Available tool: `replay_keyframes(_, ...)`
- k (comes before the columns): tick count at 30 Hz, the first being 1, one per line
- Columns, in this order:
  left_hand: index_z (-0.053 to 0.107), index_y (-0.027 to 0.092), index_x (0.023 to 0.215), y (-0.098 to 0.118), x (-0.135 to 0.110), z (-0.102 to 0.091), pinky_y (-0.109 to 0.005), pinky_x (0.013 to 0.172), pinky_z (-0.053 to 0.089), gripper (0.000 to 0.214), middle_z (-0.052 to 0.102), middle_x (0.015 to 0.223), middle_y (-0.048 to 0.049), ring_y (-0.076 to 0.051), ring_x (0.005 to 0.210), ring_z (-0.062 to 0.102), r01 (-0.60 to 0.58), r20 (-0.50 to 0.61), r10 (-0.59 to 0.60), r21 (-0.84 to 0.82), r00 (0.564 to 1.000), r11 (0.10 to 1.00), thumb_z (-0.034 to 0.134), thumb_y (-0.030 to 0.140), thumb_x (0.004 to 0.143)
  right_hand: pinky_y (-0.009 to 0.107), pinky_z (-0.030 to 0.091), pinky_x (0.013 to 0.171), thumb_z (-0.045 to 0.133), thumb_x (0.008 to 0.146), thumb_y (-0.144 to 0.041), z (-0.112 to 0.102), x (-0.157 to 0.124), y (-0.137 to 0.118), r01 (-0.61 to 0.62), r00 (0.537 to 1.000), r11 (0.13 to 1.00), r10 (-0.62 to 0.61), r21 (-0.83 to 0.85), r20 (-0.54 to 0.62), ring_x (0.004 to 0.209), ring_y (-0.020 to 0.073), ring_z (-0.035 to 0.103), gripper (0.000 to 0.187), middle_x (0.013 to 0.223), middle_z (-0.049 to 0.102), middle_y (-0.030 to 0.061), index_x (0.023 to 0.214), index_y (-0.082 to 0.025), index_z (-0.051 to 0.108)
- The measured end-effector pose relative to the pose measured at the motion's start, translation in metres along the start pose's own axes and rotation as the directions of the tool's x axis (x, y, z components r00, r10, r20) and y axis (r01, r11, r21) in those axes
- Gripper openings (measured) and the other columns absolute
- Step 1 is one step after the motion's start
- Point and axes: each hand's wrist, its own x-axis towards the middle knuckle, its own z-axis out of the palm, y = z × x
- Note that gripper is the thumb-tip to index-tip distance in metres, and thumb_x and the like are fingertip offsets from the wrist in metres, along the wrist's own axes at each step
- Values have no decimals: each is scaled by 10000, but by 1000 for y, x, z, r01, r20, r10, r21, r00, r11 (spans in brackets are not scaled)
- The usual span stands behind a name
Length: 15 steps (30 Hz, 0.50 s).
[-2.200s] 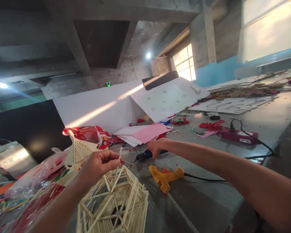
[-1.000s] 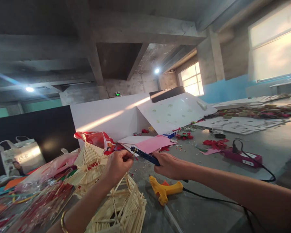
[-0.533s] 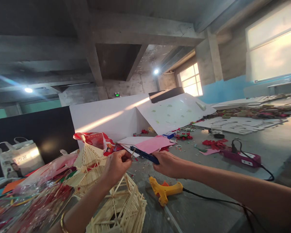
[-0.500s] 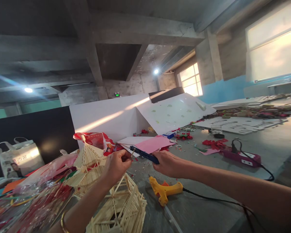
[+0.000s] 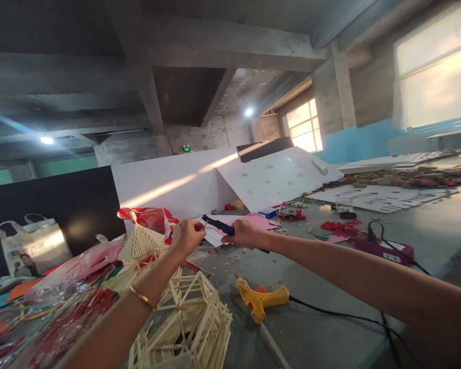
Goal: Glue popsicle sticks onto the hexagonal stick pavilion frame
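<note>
The left hand has its thumb and fingertips pinched together on a short pale stick, while the right hand's fingers curl firmly round the dark pliers, whose tips meet that stick; whether it is cut through is too small to tell. Below and nearer the wearer, the stick frame sits on the table, its sides closely slatted but its top only a sparse lattice with gaps, so it looks partly built. The tiered stick model beside it already carries a peaked, slatted roof. The yellow glue gun lies unheld.
</note>
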Motion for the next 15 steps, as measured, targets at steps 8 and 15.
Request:
replay_keyframes(8, 656, 149, 849, -18, 9, 31, -272, 688, 415, 242, 688, 846, -126, -229, 844, 628, -19, -24, 26, 233, 999, 972, 436, 212, 769, 246, 421, 401, 525, 678, -650, 19, 25, -1, -82, 964, 963, 12, 255, 265, 401, 120, 514, 521, 539, 581, 50, 539, -148, 512)
replay_keyframes(15, 652, 110, 881, -26, 8, 32, -323, 727, 431, 267, 669, 896, -176, -270, 888, 621, -102, 42, 94, 302, 995, 948, 407, 167, 793, 261, 405, 378, 424, 698, -719, 20, 24, -11, -104, 963, 964, 37, 243, 266, 386, 136, 494, 590, 484, 532, 43, 550, -154, 503)
